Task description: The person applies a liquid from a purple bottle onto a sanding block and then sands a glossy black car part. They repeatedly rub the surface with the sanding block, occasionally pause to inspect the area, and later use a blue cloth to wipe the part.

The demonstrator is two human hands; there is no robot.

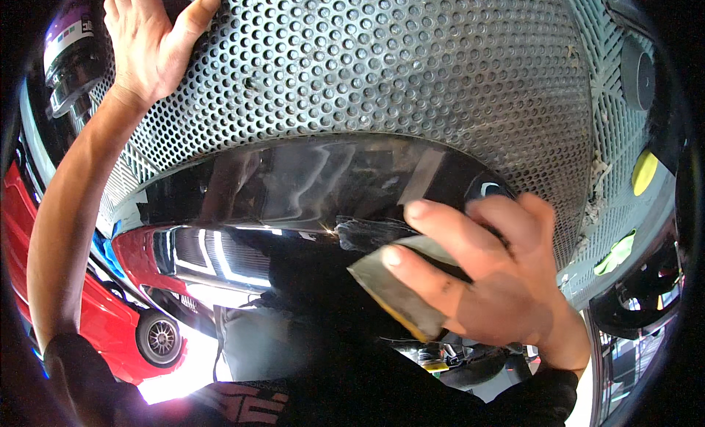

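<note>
My right hand [499, 269] is over the near edge of a glossy black curved panel [279, 181], slightly blurred. Its fingers press on a folded grey-green sheet [400, 291], yellowish along one edge, that looks like sandpaper. Just left of the fingertips, the panel carries a dull, whitish scuffed patch [371, 233]. My left hand [150, 49] lies at the far left with fingers spread, holding nothing. It leans on a dark perforated mat [382, 67], which the panel lies against. The underside of the sheet is hidden.
A bottle with a purple and white label [72, 49] is beyond my left wrist. On the right are a dark round container [637, 73], a yellow oval pad [645, 172] and a light green cloth [615, 252]. A red car [95, 309] stands at the lower left.
</note>
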